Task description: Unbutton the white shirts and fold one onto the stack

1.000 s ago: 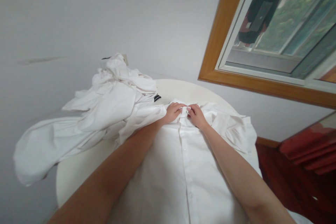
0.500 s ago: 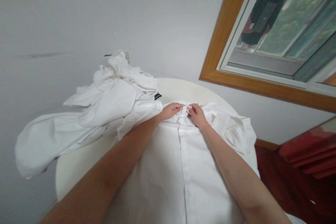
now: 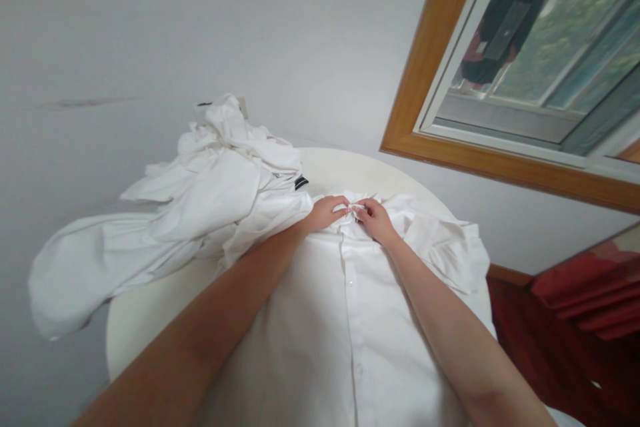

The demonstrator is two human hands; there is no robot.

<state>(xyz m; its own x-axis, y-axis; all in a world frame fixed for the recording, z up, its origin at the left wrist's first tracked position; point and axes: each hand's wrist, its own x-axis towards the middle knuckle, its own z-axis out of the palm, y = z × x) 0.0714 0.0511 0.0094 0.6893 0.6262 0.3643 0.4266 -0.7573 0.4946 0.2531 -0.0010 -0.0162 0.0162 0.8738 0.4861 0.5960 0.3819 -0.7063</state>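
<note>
At the grip: left hand (image 3: pixel 326 215) and right hand (image 3: pixel 374 219) nearly meet, both pinching the collar (image 3: pixel 351 207) of the white shirt (image 3: pixel 305 320).
Nearer than the grip: white shirt spread flat between the forearms, its button placket (image 3: pixel 351 313) running down from the collar.
Right of the grip: bunched white cloth (image 3: pixel 443 243), near the right wrist.
Left of the grip: heap of white clothes (image 3: pixel 210 197), reaching just beside the left wrist, with a black striped piece (image 3: pixel 301 182) at its edge.
Beyond the grip: far rim of the round table (image 3: pixel 350 163), then the wall (image 3: pixel 310 47).
</note>
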